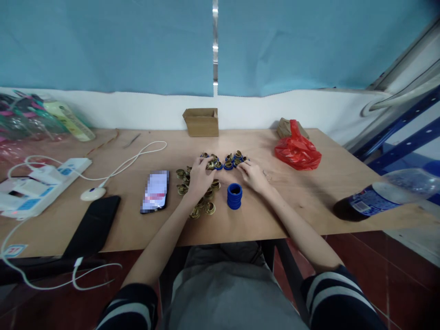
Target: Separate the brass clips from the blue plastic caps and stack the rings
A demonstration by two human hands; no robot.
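Observation:
My left hand is closed, its fingertips pinching what looks like a small brass-coloured metal fitting over the left cluster of pieces. The fingers of my right hand are bent together at the edge of a second cluster, and whatever they hold is too small to make out. In that cluster, brass-coloured fittings with blue rings stand close together. Loose brass-coloured fittings without visible blue rings lie around and below my left wrist, partly covered by it. Between my forearms stands an upright stack of blue rings.
A phone with a lit screen, a dark phone and a power strip with white cables lie left. An open cardboard box stands behind. To the right are a red plastic bag and a lying soda bottle.

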